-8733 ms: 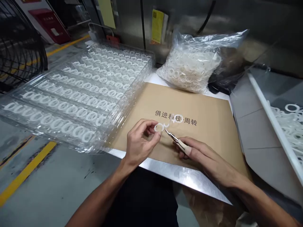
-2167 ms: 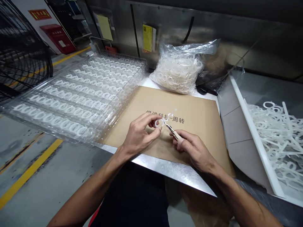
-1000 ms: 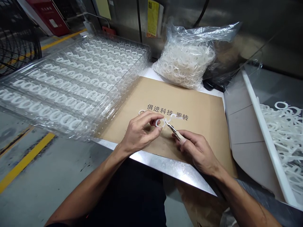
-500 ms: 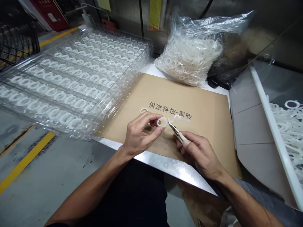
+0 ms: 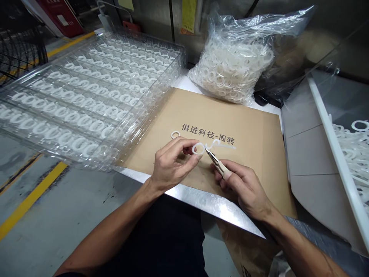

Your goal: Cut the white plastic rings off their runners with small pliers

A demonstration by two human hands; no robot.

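My left hand [image 5: 173, 163] pinches a white plastic ring [image 5: 193, 151] between thumb and fingers, above the cardboard sheet [image 5: 253, 150]. In my right hand [image 5: 245, 186] are small cutting nippers [image 5: 219, 167] with pale handles. Their metal tips meet the ring's right edge. Just beyond the tips is a thin white sprue [image 5: 227, 146] with a curved part and a straight tail; whether it is still joined to the ring I cannot tell. Another white ring [image 5: 172, 134] lies on the cardboard behind my left hand.
At left stand stacked clear plastic trays [image 5: 121, 125] with rows of white rings. A clear bag [image 5: 230, 73] full of rings sits at the back. To the right, a white-edged bin [image 5: 331, 134] holds loose white pieces. The metal table edge [image 5: 207, 202] runs in front of me.
The sprue's tail has shifted slightly right. Both hands, the ring and the nippers hold nearly the same position, and the view has moved a little.
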